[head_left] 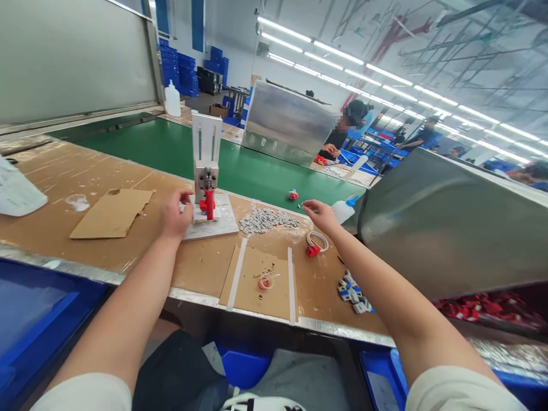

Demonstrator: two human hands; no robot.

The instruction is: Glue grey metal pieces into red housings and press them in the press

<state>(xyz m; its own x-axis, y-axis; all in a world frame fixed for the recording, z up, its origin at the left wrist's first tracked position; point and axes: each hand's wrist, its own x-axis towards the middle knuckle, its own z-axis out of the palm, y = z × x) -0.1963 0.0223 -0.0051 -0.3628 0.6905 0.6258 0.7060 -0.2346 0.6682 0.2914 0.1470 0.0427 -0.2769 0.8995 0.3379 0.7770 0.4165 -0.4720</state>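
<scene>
From the head view, work looks partway: one small red-and-white piece (pixel 293 195) lies on the green belt (pixel 240 171), at ten o'clock from the loosely parted, seemingly bare right hand (pixel 321 216); many gray chips (pixel 268 221) lie loose on the table (pixel 192 265). The silver clamp (pixel 206 171), upright and red-handled, stands at two o'clock from the curled left hand (pixel 174 216), whose grip I cannot tell.
</scene>
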